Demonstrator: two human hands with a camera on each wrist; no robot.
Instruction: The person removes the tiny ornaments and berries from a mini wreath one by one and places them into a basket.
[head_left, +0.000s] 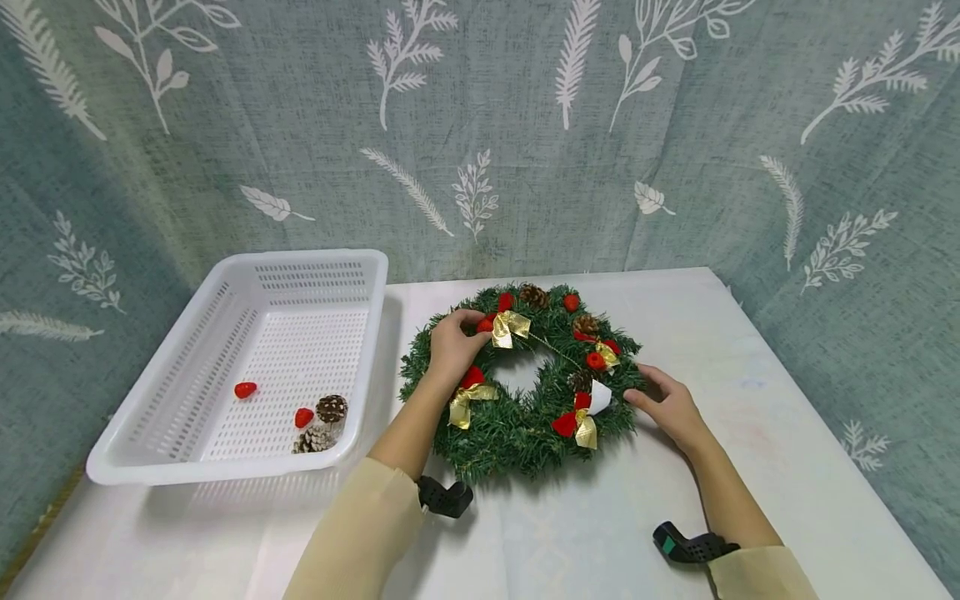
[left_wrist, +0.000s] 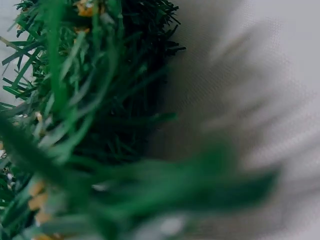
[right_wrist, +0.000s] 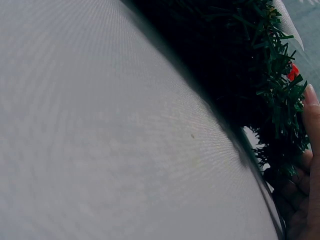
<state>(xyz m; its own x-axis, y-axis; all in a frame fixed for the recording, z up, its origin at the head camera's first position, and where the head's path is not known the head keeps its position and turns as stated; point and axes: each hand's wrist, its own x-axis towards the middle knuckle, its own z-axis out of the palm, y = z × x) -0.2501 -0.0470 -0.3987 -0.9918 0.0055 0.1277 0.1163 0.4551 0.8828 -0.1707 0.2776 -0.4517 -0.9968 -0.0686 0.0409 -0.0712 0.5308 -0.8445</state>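
A green Christmas wreath [head_left: 495, 442] lies on the white-covered table, decked with gold bows, red ornaments and pine cones. At its upper left, my left hand [head_left: 452, 348] pinches a small red berry ornament [head_left: 485, 324] beside a gold bow [head_left: 510, 327]. My right hand [head_left: 675, 408] grips the wreath's right edge, thumb on top and fingers round the outer side; the right wrist view shows the thumb [right_wrist: 312, 117] against the greenery [right_wrist: 280, 100]. Only green needles [left_wrist: 85, 110] and white cloth fill the left wrist view, with the hand out of sight.
To the left stands a white perforated plastic basket [head_left: 240, 471]. In it lie red berries [head_left: 245, 389] and pine cones [head_left: 332, 408]. A green leaf-patterned curtain [head_left: 525, 192] hangs behind the table. White tablecloth [head_left: 585, 533] stretches in front of the wreath.
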